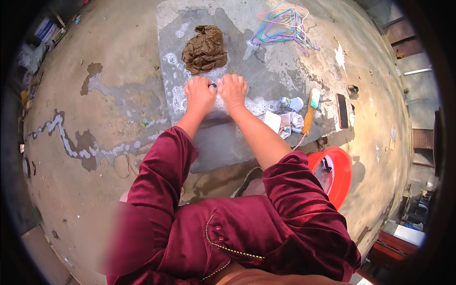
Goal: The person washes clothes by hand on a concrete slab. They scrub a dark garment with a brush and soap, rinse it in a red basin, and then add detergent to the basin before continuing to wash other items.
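My left hand (200, 93) and my right hand (233, 89) are side by side, fingers curled, over a wet stone slab (221, 148). Between them shows a bit of a small dark item (212, 85). The fists hide most of it, so its kind is unclear. White suds (262, 106) lie around both hands. Just beyond the fingers sits a crumpled brown wet cloth (205, 50). To the right of my right forearm are a light blue rolled cloth (293, 104), crumpled pale cloths (291, 123) and a white rectangular piece (272, 122).
A wooden-handled scrub brush (309, 114) and a phone (342, 111) rest along the slab's right side. Coloured hangers (285, 28) lie tangled at the far right. A red plastic basin (343, 178) stands on the ground beside my right elbow. Soapy water streaks the concrete (124, 96) leftward.
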Tool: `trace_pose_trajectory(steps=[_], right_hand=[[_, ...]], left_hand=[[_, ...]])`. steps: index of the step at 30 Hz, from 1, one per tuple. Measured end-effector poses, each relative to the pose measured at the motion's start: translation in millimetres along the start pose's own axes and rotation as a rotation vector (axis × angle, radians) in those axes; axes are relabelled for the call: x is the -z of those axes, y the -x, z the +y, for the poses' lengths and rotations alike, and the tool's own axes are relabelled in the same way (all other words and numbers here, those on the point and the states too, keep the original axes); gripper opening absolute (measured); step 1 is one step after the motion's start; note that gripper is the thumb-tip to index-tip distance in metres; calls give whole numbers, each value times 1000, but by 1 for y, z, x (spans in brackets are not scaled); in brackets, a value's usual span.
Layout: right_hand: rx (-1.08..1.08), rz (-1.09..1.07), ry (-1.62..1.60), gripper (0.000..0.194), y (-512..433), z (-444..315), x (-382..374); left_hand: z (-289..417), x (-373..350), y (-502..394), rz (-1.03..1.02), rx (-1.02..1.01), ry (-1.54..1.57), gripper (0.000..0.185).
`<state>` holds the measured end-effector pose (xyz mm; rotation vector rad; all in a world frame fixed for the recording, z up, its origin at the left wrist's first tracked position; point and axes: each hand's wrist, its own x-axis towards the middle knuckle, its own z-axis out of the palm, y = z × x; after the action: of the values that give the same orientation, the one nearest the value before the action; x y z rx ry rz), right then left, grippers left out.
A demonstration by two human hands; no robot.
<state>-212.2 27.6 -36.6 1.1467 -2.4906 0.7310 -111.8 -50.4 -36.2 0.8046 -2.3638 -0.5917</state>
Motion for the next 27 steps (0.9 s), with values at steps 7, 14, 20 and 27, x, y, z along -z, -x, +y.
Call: trace_pose_trajectory(steps=[7, 14, 20, 27], right_hand=[[170, -138, -483, 26, 85, -28, 91], [249, -300, -302, 23, 58, -8, 53], [-65, -142, -99, 35, 29, -13, 36], [21, -513, -477, 58, 52, 16, 116]], left_hand=[[40, 84, 87, -213, -232, 194, 38], [4, 47, 51, -354, -229, 137, 29], [9, 31, 13, -279, -71, 87, 42], [15, 100, 59, -652, -180, 93, 85]])
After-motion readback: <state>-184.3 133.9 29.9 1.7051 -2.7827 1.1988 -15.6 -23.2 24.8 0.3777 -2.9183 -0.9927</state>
